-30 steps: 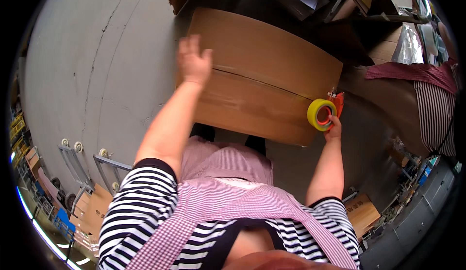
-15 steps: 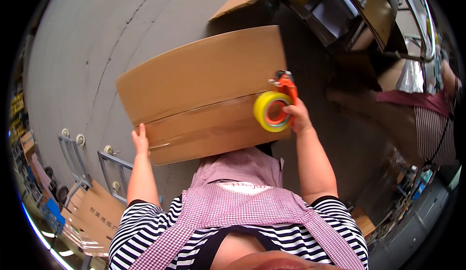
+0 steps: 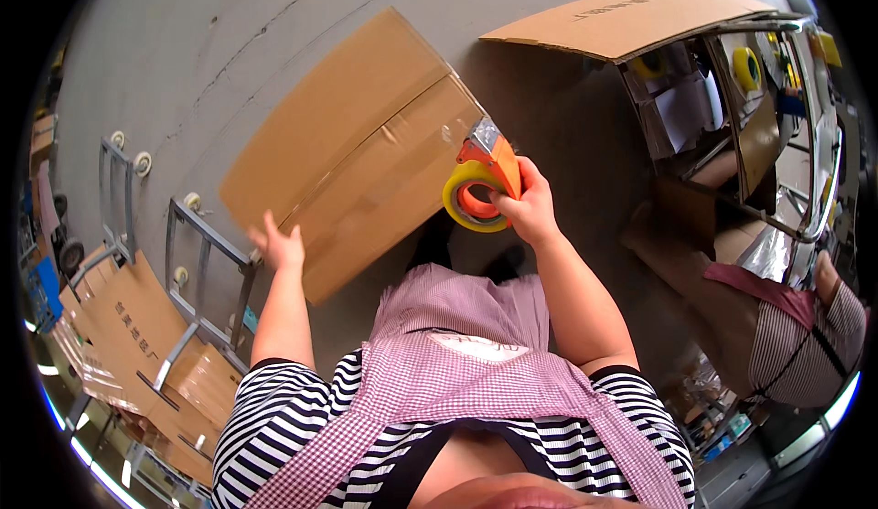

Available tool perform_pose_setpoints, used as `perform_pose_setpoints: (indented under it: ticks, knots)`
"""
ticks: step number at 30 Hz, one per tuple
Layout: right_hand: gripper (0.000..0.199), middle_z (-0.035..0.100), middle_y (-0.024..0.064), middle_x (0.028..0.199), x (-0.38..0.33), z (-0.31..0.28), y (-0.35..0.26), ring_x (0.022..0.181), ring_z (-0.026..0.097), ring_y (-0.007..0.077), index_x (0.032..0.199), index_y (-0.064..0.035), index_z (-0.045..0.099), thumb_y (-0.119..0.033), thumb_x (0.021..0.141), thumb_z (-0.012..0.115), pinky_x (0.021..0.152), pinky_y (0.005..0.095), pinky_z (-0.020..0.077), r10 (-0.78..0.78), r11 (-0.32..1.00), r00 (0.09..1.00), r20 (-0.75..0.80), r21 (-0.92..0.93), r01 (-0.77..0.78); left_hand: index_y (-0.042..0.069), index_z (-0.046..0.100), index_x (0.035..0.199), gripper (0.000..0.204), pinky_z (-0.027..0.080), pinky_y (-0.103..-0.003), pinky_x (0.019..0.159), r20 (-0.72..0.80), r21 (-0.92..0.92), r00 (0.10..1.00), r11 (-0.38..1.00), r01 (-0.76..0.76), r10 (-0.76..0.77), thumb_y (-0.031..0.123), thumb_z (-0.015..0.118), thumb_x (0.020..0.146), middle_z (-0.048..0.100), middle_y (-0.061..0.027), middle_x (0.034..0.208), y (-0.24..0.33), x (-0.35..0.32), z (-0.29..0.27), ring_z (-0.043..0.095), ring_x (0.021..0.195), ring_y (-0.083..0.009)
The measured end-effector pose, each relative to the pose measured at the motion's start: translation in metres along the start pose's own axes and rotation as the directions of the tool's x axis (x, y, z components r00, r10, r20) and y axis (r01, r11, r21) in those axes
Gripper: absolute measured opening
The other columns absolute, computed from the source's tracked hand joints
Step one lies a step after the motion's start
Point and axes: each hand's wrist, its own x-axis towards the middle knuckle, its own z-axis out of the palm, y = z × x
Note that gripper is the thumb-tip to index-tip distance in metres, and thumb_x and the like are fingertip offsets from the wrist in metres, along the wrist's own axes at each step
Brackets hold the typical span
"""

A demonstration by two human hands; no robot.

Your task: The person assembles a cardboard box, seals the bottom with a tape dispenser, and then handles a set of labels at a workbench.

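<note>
The right hand [image 3: 529, 209] grips an orange tape dispenser [image 3: 480, 189] at the cardboard box [image 3: 352, 148] edge — fingers wrapped round its handle. Left hand [image 3: 277, 246] steadies the near corner, fingers spread. The centre seam looks untaped — sealing seems barely begun.

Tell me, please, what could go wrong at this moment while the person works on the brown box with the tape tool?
1. The cardboard box is tilted and steadied only by the left hand at its lower edge; it might slip or turn.
2. The tape dispenser in the right hand sits at the box's end, so the tape may run off the seam or wrinkle.
3. The dispenser's cutting edge is near the fingers; it could nick them.
</note>
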Motion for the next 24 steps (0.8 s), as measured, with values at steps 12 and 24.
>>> perform_pose_setpoints:
  ticks: [12, 24]
  knots:
    - [0.054, 0.06, 0.0109, 0.091, 0.007, 0.006, -0.026, 0.078, 0.064, 0.0321, 0.112, -0.0063, 0.057, -0.006, 0.061, 0.073, 0.067, 0.0378, 0.0536, -0.505, 0.646, 0.863, -0.012, -0.668, 0.368, 0.009, 0.07, 0.098, 0.027, 0.044, -0.023, 0.072, 0.718, -0.656, 0.412, 0.35, 0.668, 0.561, 0.035, 0.065, 0.094, 0.066, 0.002, 0.086, 0.283, -0.07, -0.126, 0.057, 0.076, -0.0084]
    - [0.089, 0.055, 0.0104, 0.096, 0.002, -0.054, 0.032, 0.082, 0.062, 0.0317, 0.146, -0.0193, 0.043, -0.008, 0.063, 0.075, 0.07, 0.0409, 0.0537, -0.171, 0.63, 0.969, -0.178, -0.776, -0.031, 0.008, 0.068, 0.1, 0.012, 0.046, -0.028, 0.083, 0.237, -0.91, 0.897, 0.407, 0.071, 0.372, 0.01, 0.067, 0.088, 0.069, 0.0003, 0.098, 0.417, 0.171, -0.051, 0.058, 0.092, -0.01]
